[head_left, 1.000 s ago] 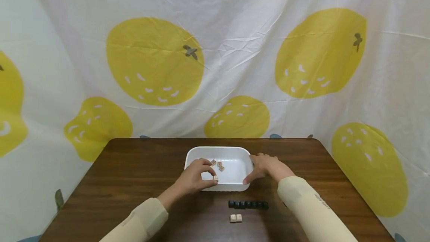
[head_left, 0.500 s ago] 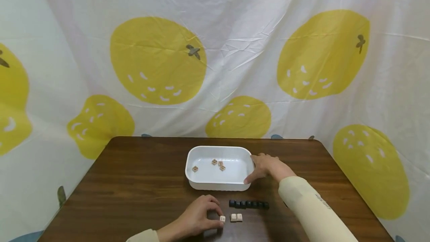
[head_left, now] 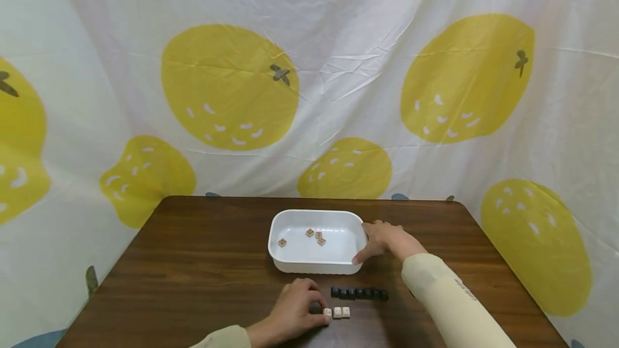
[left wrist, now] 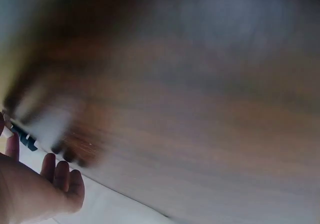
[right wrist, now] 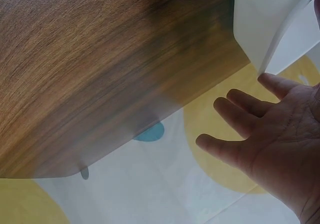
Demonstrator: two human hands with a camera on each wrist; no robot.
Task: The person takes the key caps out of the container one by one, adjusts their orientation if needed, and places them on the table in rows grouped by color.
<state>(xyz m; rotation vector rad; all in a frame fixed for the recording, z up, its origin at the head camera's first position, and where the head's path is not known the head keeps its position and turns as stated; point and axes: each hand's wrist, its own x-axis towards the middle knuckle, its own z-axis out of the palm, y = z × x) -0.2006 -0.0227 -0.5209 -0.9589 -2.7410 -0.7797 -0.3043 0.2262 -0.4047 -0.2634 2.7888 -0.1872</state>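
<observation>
**Left hand at a row of beige keycaps; right hand against a white tray**

While its curled fingertips pinch the leftmost beige keycap (head_left: 327, 312) down on the table (head_left: 193, 262), the left hand (head_left: 296, 310) lies near the front edge. That keycap touches two more beige keycaps (head_left: 341, 312), forming a short row. Just behind this row runs a line of black keycaps (head_left: 359, 294). Farther back stands a white tray (head_left: 290, 265), in which four brown keycaps (head_left: 309, 236) lie loose, one apart at the left. With straight, relaxed fingers, the right hand (head_left: 384, 239) rests against the tray's right wall; the right wrist view shows the fingers (right wrist: 240, 115) spread beside the tray's corner. A lemon-print cloth (head_left: 227, 85) hangs behind the table.
</observation>
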